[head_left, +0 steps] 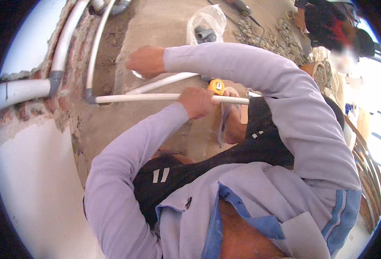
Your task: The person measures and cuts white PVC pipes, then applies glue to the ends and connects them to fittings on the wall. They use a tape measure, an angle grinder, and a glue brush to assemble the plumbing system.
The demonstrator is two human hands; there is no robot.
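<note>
My left hand (198,102) is wrapped round a thin white pipe (138,98) that lies crosswise before me. At its left end the pipe meets a grey elbow fitting (89,96). My right arm reaches across to the left, and my right hand (147,61) is closed above the floor, with a small whitish edge showing under it. What its fingers hold is hidden. A yellow tape measure (216,86) is just beyond my left hand. Behind the thin pipe a thicker white pipe (169,82) slants along the floor.
Thick white pipes (69,36) with grey elbows run along the broken brick wall at left. A clear plastic bag (207,21) of grey fittings lies ahead. Beyond are a power tool (239,6), rubble (281,39) and another person (333,26). My sandalled foot (233,127) is beside the pipe.
</note>
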